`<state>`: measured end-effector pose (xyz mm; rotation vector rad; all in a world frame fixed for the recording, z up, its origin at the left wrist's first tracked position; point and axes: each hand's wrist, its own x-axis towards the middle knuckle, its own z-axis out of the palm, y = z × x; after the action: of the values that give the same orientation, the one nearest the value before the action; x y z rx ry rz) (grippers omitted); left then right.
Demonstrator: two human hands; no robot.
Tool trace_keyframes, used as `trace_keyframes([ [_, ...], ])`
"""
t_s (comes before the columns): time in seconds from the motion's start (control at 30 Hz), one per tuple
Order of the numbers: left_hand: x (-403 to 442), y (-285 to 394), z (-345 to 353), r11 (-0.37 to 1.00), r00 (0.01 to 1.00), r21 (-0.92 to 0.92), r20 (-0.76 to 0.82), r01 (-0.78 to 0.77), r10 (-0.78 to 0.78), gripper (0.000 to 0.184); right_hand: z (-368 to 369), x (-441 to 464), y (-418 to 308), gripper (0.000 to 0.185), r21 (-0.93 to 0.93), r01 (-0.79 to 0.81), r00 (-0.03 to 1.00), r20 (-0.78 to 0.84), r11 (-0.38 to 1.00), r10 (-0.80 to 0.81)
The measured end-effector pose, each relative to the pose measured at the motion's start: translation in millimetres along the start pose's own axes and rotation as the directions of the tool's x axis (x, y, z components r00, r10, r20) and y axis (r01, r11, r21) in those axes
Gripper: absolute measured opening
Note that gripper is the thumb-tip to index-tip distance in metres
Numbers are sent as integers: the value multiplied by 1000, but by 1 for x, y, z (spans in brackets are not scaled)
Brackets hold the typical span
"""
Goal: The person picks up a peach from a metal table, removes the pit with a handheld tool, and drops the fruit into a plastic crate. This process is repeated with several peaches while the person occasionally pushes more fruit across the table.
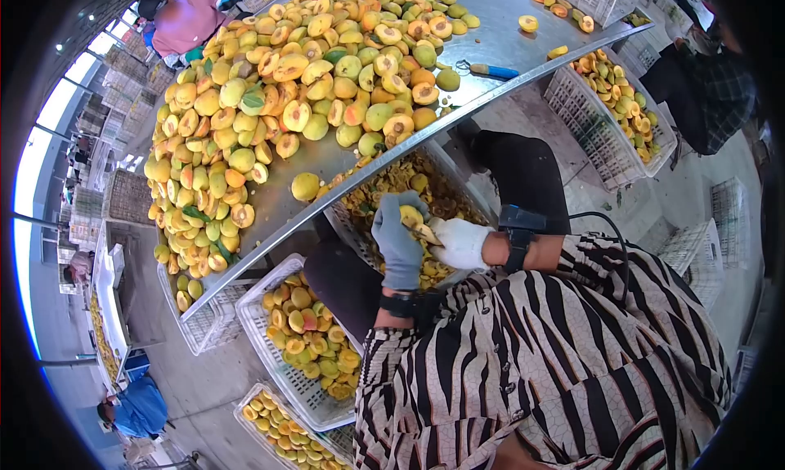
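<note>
My left hand, in a grey glove, is closed around a yellow peach. In a white glove, my right hand grips a small pitting tool, its tip against or close to the peach; the glove hides most of its handle. Both hands are over a crate between my knees, which holds peach scraps and dark pits. Ahead, a large heap of cut peaches covers much of the metal table.
A blue-handled loop tool lies near the table's edge. Crates of peaches stand at my left and at the right. A person in a dark checked shirt sits at the far right; others work farther back.
</note>
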<state>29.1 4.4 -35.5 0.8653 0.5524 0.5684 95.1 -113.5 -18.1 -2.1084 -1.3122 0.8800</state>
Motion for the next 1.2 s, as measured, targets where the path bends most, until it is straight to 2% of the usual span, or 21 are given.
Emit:
trace_keyframes([
  [0.03, -1, -4, 4, 998, 984, -36, -176, -45, 38, 46, 4, 2, 0, 30, 1, -1, 1000, 11, 1000, 1],
  [0.1, -1, 1, 4, 998, 985, -53, -172, -33, 23, 45, 5, 6, 1, 28, 163, 22, 999, 24, 986, -27],
  [0.2, -3, 14, -5, 998, 992, -9, 114, 60, -59, 45, -9, -1, 0, 29, 171, 73, 995, 61, 983, -84],
  [0.3, -3, 16, -12, 994, 966, 56, 237, 91, -102, 45, -11, -6, 3, 31, 233, 74, 986, 130, 970, -106],
  [0.37, -5, 14, -13, 996, 970, 60, 228, 71, -83, 44, -13, -12, -2, 30, 512, -272, 943, 309, 815, 121],
  [0.4, -4, 12, -13, 998, 972, 67, 232, 22, -37, 44, -5, -10, 4, 30, 511, -273, 943, 311, 815, 121],
  [0.47, -4, 9, -11, 997, 971, 71, 238, -31, 13, 44, 16, -1, 26, 31, 136, 165, 986, -27, 977, -163],
  [0.5, -6, 9, -10, 999, 971, 35, 238, 1, -9, 44, 18, 2, 32, 31, 133, 167, 986, -27, 977, -165],
  [0.57, -6, 5, -12, 999, 971, -3, 238, 35, -33, 44, 19, 1, 41, 31, -138, 137, 990, -15, 981, -141],
  [0.63, -3, 4, -15, 996, 966, 90, 253, 30, -52, 42, 21, 0, 36, 31, -98, 80, 996, -23, 992, -82],
  [0.7, -2, 2, -13, 999, 976, 53, 217, -7, -5, 42, 21, 0, 27, 33, 15, 206, 978, -17, 978, -206],
  [0.73, -5, 2, -14, 999, 984, 25, 175, -42, 37, 41, -16, -13, -21, 32, 413, -275, 947, 271, 868, 171],
  [0.83, -8, 3, -13, 997, 990, 25, 120, -76, 73, 42, -6, -13, -14, 30, 524, -272, 953, 262, 807, 152],
  [0.87, -9, 5, -14, 973, 980, 173, 149, -154, 129, 42, 14, -6, 9, 29, 106, 4, 1000, 2, 994, -4],
  [0.9, -10, 7, -15, 984, 974, 139, 211, -110, 79, 40, 16, -2, 16, 29, -47, 90, 996, -3, 995, -90],
  [0.93, -5, 2, -21, 961, 953, 232, 293, -148, 76, 37, 6, -8, 11, 29, -88, -5, 995, 94, 996, 13],
  [1.0, -12, 2, -24, 931, 935, 333, 353, -152, 27, 22, 4, -16, 8, 36, -27, -6, 993, 114, 1000, 9],
  [1.03, -13, 13, -20, 873, 906, 405, 414, -271, 89, 25, 17, -12, 22, 32, -25, 104, 992, 78, 994, -102],
  [1.1, -11, 6, -29, 982, 954, 186, 290, 17, -71, 42, 0, -22, -5, 27, 489, -254, 953, 275, 835, 129],
  [1.17, -16, 11, -18, 967, 978, 223, 193, -125, 82, 42, 7, -13, 2, 32, 542, -363, 909, 385, 758, 160],
  [1.2, -15, 8, -17, 989, 990, 138, 134, -59, 40, 41, 5, -12, 2, 32, 503, -301, 931, 340, 810, 135],
])
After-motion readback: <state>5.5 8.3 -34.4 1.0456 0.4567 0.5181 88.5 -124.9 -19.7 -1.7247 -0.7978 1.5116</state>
